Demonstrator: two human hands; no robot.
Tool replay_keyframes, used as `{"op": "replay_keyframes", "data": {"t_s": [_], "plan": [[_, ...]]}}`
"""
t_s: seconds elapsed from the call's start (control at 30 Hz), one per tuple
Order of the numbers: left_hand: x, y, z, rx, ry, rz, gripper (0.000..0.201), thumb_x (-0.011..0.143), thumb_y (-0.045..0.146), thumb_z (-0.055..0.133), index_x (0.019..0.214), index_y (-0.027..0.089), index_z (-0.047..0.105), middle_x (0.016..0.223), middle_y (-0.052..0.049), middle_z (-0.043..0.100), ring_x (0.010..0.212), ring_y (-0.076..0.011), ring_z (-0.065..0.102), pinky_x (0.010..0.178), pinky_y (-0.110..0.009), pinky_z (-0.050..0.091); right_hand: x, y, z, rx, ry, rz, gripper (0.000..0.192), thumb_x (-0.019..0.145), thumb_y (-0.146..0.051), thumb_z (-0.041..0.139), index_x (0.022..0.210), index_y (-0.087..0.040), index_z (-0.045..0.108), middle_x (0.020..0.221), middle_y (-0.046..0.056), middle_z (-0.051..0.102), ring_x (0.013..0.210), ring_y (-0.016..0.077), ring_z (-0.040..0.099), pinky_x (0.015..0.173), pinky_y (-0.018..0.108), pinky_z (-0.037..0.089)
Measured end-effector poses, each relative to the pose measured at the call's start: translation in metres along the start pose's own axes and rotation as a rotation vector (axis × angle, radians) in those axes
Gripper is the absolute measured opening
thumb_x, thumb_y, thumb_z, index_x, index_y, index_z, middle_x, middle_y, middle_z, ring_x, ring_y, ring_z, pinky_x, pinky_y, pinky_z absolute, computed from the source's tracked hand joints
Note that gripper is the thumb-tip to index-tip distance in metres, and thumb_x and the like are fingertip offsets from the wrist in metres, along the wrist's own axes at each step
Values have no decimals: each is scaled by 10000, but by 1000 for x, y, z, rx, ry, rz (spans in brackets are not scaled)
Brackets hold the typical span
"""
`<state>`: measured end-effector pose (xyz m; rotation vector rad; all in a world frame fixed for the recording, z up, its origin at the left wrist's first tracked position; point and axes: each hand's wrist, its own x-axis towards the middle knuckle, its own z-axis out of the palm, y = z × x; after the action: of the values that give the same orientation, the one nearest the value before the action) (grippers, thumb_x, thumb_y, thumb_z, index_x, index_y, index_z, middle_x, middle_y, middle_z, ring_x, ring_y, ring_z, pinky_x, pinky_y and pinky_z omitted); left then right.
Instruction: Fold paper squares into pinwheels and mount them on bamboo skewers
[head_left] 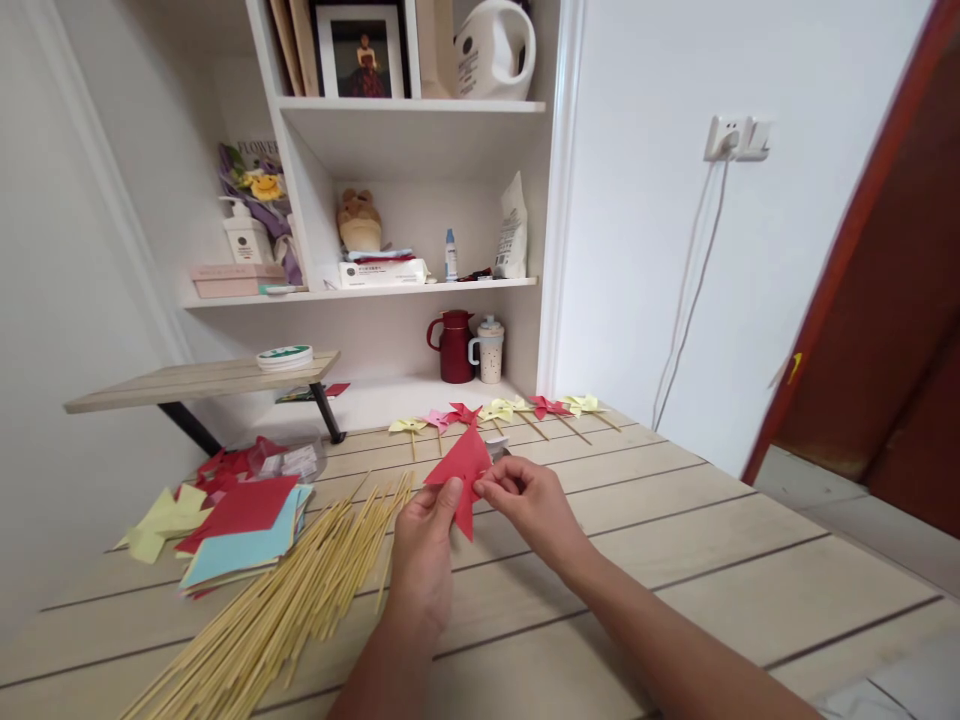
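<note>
A red paper pinwheel (463,462) is held above the table, its folded points spread up, left and down. My left hand (427,535) grips it from below, thumb pressed on the front of the paper. At its right edge my right hand (529,500) is closed, thumb and forefinger pinched together beside the paper. Whatever lies in that pinch is too small to make out. Left of my hands a heap of thin bamboo sticks (300,580) fans across the table.
Finished pinwheels on sticks (551,408) line the back edge of the slatted table (675,550). At left lie red paper sheets (251,510), blue sheets (240,555) and a pale yellow pinwheel (165,520). A raised wooden shelf (202,380), dark red jug (455,348) and lidded cup (490,352) stand behind.
</note>
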<state>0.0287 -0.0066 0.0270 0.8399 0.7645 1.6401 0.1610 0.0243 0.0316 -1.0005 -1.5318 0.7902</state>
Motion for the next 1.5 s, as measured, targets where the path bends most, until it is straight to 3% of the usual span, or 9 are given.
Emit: {"op": "replay_keyframes", "data": {"t_s": [0.47, 0.7, 0.93, 1.03, 1.1, 1.17, 1.23, 1.37, 1.5], "plan": [[0, 2, 1, 12, 59, -33, 305, 642, 296, 848, 877, 128, 753, 902, -101, 777, 876, -220, 715, 887, -358, 517, -1, -7, 0, -40, -10, -17, 209, 732, -290, 679, 594, -195, 555, 551, -61, 387, 559, 117, 362, 539, 252, 280], [0, 1, 2, -16, 19, -1, 278, 681, 227, 830, 933, 150, 742, 951, -80, 776, 914, -171, 707, 883, -281, 514, -2, -10, -1, -47, -3, -24, 246, 729, -271, 676, 572, -197, 502, 545, -66, 376, 556, 111, 358, 533, 248, 274], [4, -2, -1, 7, 104, 41, 193, 650, 205, 832, 804, 141, 734, 802, -61, 772, 774, -157, 708, 796, -270, 536, -3, -11, -2, -12, -10, -48, 221, 736, -334, 721, 609, -196, 604, 552, -54, 421, 560, 123, 382, 536, 261, 302], [5, -2, -2, 36, 112, 55, 208, 656, 221, 824, 831, 145, 742, 822, -65, 776, 783, -168, 711, 789, -275, 535, 0, -11, -11, 12, 88, -90, 204, 756, -412, 725, 734, -211, 692, 695, -6, 559, 646, 156, 481, 615, 290, 405], [5, -1, -2, 67, 118, 59, 233, 654, 238, 823, 855, 147, 748, 844, -70, 777, 790, -177, 711, 774, -277, 534, 3, -12, -20, 18, 150, -126, 287, 762, -443, 723, 972, -248, 721, 966, 48, 650, 842, 205, 568, 775, 346, 464], [4, 0, -2, 125, 114, 64, 234, 648, 251, 827, 841, 145, 749, 835, -72, 773, 775, -181, 705, 750, -276, 531, 6, -13, -27, 60, 114, -101, 547, 726, -453, 761, 1234, -297, 635, 1261, 77, 608, 1104, 258, 553, 932, 406, 444], [2, 0, 0, 203, 82, 67, 221, 657, 263, 823, 826, 143, 748, 823, -74, 769, 765, -183, 699, 738, -278, 526, 8, -14, -32, 166, -13, -8, 745, 671, -441, 810, 1354, -310, 545, 1353, 88, 577, 1219, 285, 519, 974, 430, 436], [0, 0, 2, 280, -26, 66, 246, 682, 271, 807, 890, 155, 746, 878, -83, 768, 850, -211, 705, 795, -304, 524, 6, -16, -31, 364, -306, 155, 552, 604, -407, 851, 1096, -199, 710, 1028, 84, 733, 953, 258, 659, 810, 367, 513], [1, -1, -1, 278, -69, 76, 382, 685, 277, 814, 1039, 174, 715, 902, -78, 764, 847, -203, 704, 784, -297, 524, 5, -13, -26, 330, -317, 268, 346, 580, -363, 852, 815, -134, 742, 760, 46, 729, 673, 172, 632, 636, 279, 481]]}}
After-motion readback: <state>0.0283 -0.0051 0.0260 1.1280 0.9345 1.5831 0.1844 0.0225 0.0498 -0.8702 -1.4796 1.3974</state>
